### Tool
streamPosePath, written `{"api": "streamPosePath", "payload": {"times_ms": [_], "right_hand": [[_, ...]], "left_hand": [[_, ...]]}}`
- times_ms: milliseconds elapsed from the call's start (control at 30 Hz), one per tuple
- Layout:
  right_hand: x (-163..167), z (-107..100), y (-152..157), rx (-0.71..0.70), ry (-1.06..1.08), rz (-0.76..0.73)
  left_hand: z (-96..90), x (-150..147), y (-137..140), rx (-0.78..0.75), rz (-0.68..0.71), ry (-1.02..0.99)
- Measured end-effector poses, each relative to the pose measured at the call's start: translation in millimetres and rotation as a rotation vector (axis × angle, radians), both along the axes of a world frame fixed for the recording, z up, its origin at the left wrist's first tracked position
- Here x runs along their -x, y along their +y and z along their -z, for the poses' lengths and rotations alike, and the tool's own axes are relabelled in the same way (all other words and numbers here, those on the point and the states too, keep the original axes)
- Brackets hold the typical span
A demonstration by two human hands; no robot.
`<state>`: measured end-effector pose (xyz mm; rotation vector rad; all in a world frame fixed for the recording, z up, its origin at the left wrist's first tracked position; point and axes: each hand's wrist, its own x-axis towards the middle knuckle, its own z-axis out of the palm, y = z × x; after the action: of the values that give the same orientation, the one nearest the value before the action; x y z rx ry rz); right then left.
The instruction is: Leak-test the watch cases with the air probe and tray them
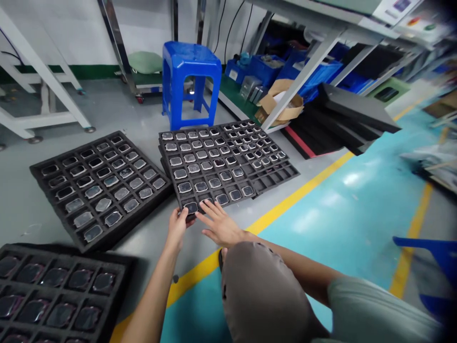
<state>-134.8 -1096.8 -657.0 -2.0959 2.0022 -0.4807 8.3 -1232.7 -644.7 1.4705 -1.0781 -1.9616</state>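
My left hand (177,227) holds the near left corner of a black foam tray (249,177), its thumb on top beside a dark-faced piece (191,207). My right hand (224,226) lies over the tray's near edge with its fingers spread, partly hiding pieces in the front row. The compartments hold many small rounded rectangular pieces that look like smartwatch cases with dark glass faces. Several compartments toward the right side are bare. Another black tray (276,179) adjoins on the right, filled with similar pieces except in its near rows. At least one more tray shows underneath the held one.
On the left, a stack of filled trays (143,212) sits on the floor; another tray (123,271) is nearer. Behind stand a blue stool (193,55) and a workbench with blue bins (266,66) and a cardboard box (282,107). Black foam sheets (332,119) lie right. My knee (264,290) is close.
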Motion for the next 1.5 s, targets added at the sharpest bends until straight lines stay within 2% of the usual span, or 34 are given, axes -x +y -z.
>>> {"api": "streamPosePath", "payload": {"times_ms": [100, 200, 333, 467, 667, 867, 1033, 1233, 1500], "right_hand": [[21, 12, 17, 0.042, -0.003, 0.245], [36, 25, 31, -0.013, 0.008, 0.437], [40, 36, 35, -0.066, 0.007, 0.444], [45, 41, 40, -0.017, 0.001, 0.454], [70, 54, 52, 0.047, -0.029, 0.653], [70, 58, 50, 0.052, -0.023, 0.660], [83, 50, 47, 0.069, -0.019, 0.657], [125, 34, 13, 0.059, 0.001, 0.649], [141, 26, -18, -0.059, 0.006, 0.611]], "left_hand": [[-0.9, 0, 0, -0.003, 0.004, 0.000], [-2.5, 0, -1, -0.008, 0.019, 0.002], [-4.5, 1, -3, -0.001, 0.022, -0.006], [-5.7, 2, -3, 0.006, 0.018, -0.009], [-7.6, 2, -2, 0.004, 0.005, -0.023], [-10.4, 3, -3, -0.007, 0.014, -0.024], [-6.8, 0, -4, -0.017, 0.020, -0.006], [-4.1, -1, -4, -0.023, 0.018, 0.000], [-7.0, -2, -3, -0.022, 0.008, -0.007]]}}
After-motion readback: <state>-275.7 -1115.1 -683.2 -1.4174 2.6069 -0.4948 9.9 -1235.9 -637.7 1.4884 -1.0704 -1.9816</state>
